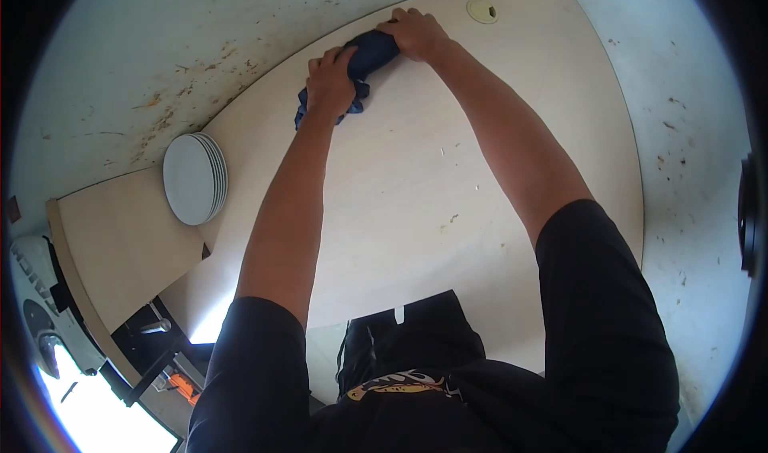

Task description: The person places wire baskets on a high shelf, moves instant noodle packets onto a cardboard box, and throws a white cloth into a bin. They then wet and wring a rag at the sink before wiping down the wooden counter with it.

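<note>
A dark blue cloth (374, 52) lies bunched up at the far side of the pale wooden tabletop (400, 165), close to the wall. My left hand (330, 85) is closed over its left part, and crumpled folds stick out around the fingers and below the palm. At the cloth's upper right end, my right hand (414, 34) grips it with bent fingers. Between the two hands the cloth forms a thick roll. Whether anything is wrapped inside it is hidden.
Several white plates (192, 179) stand tilted in a stack against the wall at the left. A yellowish round cable cover (482, 11) sits near the back right. Small crumbs (454, 218) dot the tabletop. Stained walls (680, 157) border the back and right.
</note>
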The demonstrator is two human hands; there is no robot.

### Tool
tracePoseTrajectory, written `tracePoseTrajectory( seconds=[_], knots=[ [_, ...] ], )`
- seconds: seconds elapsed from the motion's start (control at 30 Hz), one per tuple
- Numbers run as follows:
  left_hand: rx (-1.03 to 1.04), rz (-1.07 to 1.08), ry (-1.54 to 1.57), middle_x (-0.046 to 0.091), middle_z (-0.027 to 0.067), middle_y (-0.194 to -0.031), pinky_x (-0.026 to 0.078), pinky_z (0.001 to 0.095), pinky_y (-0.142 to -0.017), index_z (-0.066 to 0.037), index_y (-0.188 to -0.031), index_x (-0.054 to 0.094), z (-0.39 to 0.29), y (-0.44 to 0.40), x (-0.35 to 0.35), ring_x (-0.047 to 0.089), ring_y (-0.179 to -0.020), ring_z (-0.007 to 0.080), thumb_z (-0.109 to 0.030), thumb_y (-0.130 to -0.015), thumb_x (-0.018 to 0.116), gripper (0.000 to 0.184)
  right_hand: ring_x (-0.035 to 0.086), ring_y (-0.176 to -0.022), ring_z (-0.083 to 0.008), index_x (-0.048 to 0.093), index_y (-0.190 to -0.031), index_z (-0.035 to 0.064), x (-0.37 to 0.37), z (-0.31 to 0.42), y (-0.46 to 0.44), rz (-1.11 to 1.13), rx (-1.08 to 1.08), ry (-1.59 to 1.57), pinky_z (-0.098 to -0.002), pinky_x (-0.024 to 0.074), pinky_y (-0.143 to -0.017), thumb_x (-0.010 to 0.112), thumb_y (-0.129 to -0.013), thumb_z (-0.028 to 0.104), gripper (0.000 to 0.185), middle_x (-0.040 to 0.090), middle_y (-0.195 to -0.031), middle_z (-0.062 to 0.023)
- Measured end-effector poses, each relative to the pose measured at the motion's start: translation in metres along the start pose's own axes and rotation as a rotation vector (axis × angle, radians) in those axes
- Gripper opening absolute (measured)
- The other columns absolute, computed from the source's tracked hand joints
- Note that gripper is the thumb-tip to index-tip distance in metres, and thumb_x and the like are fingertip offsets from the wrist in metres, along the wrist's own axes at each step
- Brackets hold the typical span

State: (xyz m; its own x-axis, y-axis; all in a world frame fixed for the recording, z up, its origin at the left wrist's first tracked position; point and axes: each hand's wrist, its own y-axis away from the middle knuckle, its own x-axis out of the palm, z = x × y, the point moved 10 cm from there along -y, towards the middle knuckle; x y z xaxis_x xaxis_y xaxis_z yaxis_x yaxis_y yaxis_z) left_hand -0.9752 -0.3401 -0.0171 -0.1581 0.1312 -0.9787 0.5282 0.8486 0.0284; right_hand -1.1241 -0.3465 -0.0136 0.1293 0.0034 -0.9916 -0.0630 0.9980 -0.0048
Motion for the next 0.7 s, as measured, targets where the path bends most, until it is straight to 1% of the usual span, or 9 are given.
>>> tracePoseTrajectory(
  seconds=[0.03,0.07,0.2,0.27,0.33,0.4,0.47,0.5,0.7],
  knots=[
    [0.006,0.014,0.004,0.046,0.0019,-0.137,0.044,0.0432,-0.100,-0.026,-0.135,0.049,-0.006,0.012,0.001,0.045,-0.119,0.0319,-0.007,-0.078,0.063,0.062,0.053,-0.117,-0.0276,0.059,-0.125,0.0305,0.000,0.001,0.015,0.028,-0.010,-0.017,-0.0444,0.0457,-0.094,0.049,-0.092,0.016,0.038,0.055,-0.122,-0.0068],
    [0.013,0.024,0.008,0.045,0.0001,-0.138,0.045,0.0442,-0.099,-0.027,-0.135,0.050,-0.012,0.024,0.002,0.045,-0.121,0.0309,-0.010,-0.079,0.064,0.061,0.054,-0.115,-0.0279,0.059,-0.124,0.0292,-0.003,0.002,0.033,0.002,-0.007,-0.035,-0.0441,0.0462,-0.093,0.049,-0.091,0.015,0.038,0.055,-0.120,-0.0072],
    [0.062,0.091,0.107,0.046,0.0005,-0.135,0.045,0.0421,-0.098,-0.027,-0.132,0.052,-0.048,0.085,0.005,0.045,-0.119,0.0294,-0.008,-0.075,0.064,0.061,0.057,-0.106,-0.0288,0.060,-0.122,0.0227,-0.007,0.010,0.123,-0.128,-0.012,-0.078,-0.0437,0.0479,-0.088,0.053,-0.086,0.012,0.038,0.057,-0.112,-0.0088],
    [0.089,0.119,0.150,0.047,0.0005,-0.134,0.045,0.0415,-0.098,-0.027,-0.131,0.053,-0.067,0.121,0.007,0.046,-0.118,0.0290,-0.008,-0.075,0.064,0.060,0.056,-0.106,-0.0298,0.058,-0.121,0.0208,-0.010,0.016,0.170,-0.122,0.004,-0.114,-0.0439,0.0480,-0.086,0.055,-0.083,0.010,0.040,0.056,-0.112,-0.0090],
    [0.130,0.117,0.177,0.048,0.0007,-0.131,0.045,0.0413,-0.098,-0.027,-0.130,0.054,-0.084,0.156,0.012,0.047,-0.115,0.0284,-0.008,-0.074,0.064,0.059,0.054,-0.107,-0.0317,0.056,-0.122,0.0194,-0.009,0.022,0.218,-0.089,0.074,-0.124,-0.0439,0.0469,-0.087,0.058,-0.079,0.005,0.046,0.054,-0.113,-0.0093],
    [0.175,0.127,0.198,0.049,0.0010,-0.130,0.045,0.0412,-0.097,-0.026,-0.129,0.055,-0.103,0.192,0.012,0.048,-0.113,0.0283,-0.007,-0.074,0.063,0.059,0.052,-0.109,-0.0316,0.057,-0.122,0.0185,-0.012,0.032,0.266,-0.048,0.173,-0.140,-0.0438,0.0454,-0.089,0.058,-0.079,0.002,0.046,0.053,-0.113,-0.0095],
    [0.235,0.119,0.224,0.050,0.0035,-0.128,0.046,0.0420,-0.096,-0.024,-0.128,0.055,-0.120,0.227,0.016,0.049,-0.112,0.0309,-0.003,-0.068,0.069,0.065,0.052,-0.109,-0.0315,0.057,-0.122,0.0180,-0.016,0.043,0.312,-0.049,0.231,-0.153,-0.0440,0.0446,-0.089,0.056,-0.079,0.001,0.046,0.053,-0.113,-0.0096],
    [0.266,0.115,0.222,0.050,0.0034,-0.127,0.047,0.0426,-0.095,-0.023,-0.127,0.056,-0.128,0.246,0.015,0.049,-0.111,0.0308,-0.003,-0.068,0.069,0.064,0.051,-0.109,-0.0315,0.057,-0.122,0.0178,-0.015,0.049,0.336,-0.048,0.265,-0.163,-0.0441,0.0442,-0.090,0.056,-0.079,0.000,0.046,0.053,-0.113,-0.0096],
    [0.343,0.172,0.296,0.050,0.0039,-0.124,0.047,0.0426,-0.093,-0.021,-0.126,0.056,-0.164,0.361,0.020,0.050,-0.108,0.0310,-0.002,-0.068,0.066,0.063,0.052,-0.104,-0.0316,0.058,-0.123,0.0172,-0.015,0.094,0.462,-0.089,0.349,-0.160,-0.0447,0.0449,-0.086,0.055,-0.078,0.000,0.048,0.053,-0.109,-0.0100]
  ],
)
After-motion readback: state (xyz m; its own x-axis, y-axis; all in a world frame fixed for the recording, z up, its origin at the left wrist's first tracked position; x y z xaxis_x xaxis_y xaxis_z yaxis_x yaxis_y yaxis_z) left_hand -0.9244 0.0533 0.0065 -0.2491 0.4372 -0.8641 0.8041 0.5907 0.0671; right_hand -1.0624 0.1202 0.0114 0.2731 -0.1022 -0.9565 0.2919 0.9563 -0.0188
